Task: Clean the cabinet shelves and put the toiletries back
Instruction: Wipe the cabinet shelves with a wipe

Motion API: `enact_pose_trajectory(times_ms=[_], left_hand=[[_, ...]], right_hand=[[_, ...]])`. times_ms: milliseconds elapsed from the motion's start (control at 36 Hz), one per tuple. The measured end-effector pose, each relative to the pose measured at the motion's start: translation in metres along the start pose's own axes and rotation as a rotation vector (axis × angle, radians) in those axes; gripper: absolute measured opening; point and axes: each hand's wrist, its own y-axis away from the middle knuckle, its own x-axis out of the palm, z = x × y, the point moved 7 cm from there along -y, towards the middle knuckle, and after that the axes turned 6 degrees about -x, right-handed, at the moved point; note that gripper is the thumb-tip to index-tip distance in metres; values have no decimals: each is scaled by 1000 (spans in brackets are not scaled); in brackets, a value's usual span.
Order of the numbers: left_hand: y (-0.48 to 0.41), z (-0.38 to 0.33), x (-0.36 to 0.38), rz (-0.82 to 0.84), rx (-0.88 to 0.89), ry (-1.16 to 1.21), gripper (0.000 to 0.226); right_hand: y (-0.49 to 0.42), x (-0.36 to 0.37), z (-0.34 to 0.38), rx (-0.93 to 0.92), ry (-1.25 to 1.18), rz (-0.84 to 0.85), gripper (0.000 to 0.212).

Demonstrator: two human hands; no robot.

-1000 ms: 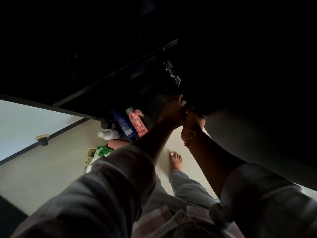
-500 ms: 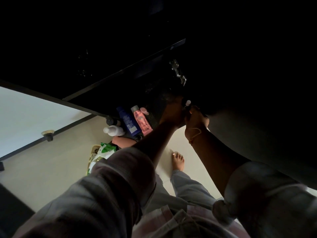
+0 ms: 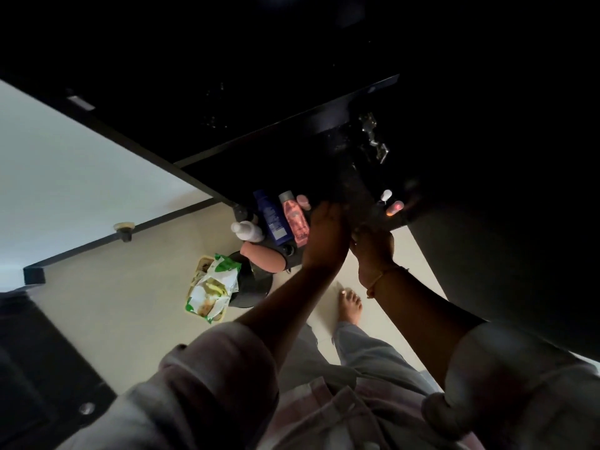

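Left hand (image 3: 328,235): up at the front edge of the dark cabinet (image 3: 324,118), back toward the camera. Its fingertips vanish into shadow, so I cannot tell whether it grasps anything or is free.
Right hand (image 3: 373,251): touching the left one, with a thread band at the wrist. Its grip is equally lost in the dark.
Toiletries: blue bottle (image 3: 271,216) and pink bottle (image 3: 293,219) side by side, white bottle (image 3: 246,230) beside them, all just left of the left hand.
Long axis: the 2 coloured bottles point caps-first toward the cabinet, roughly parallel to each other.
Nearer hand: the left. The pink bottle sits just beside it, while the right would have to cross over.
Shelf items: a white-capped item (image 3: 386,194) and a small pink item (image 3: 394,207) lie just beyond the right hand.
Judged step: probably working at the shelf edge; the bottles are not yet returned.
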Motion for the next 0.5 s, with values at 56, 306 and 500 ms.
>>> enact_pose_trajectory(times_ms=[56,306,500], left_hand=[[3,16,-13,-76,-63,-16,28],[-20,78,-35,-18,-312,-6,47],[-45,96,-15,170,-238,-99,45]], right_hand=[[-2,12,0,-137,292,93,16],[9,55,15,-396,637,254,26],[2,41,18,-474,809,220,34]])
